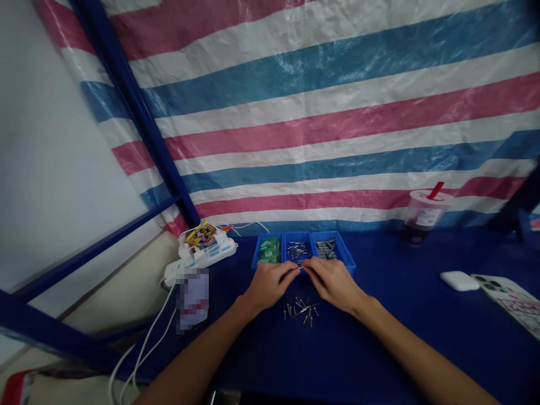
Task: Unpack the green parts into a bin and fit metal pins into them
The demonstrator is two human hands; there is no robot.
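My left hand (270, 282) and my right hand (335, 282) meet fingertip to fingertip at the front edge of a blue divided tray (349, 263). Both pinch a small thin metallic piece (301, 268) between them; its details are too small to tell. The tray's left compartment has green pieces (270, 250), the middle one thin metal pieces (297, 249), and the right one grey pieces (325, 247). Below my hands, a loose pile of slim metal pieces (301, 309) lies on the dark blue table (337, 360).
At the left are a white power strip (217, 251) with cables, colourful packets (201, 235) and a blurred flat item (194, 301). To the right stand a lidded cup (424, 216) with a red straw, a white case (459, 280) and a phone (512, 301). Striped sheeting hangs behind.
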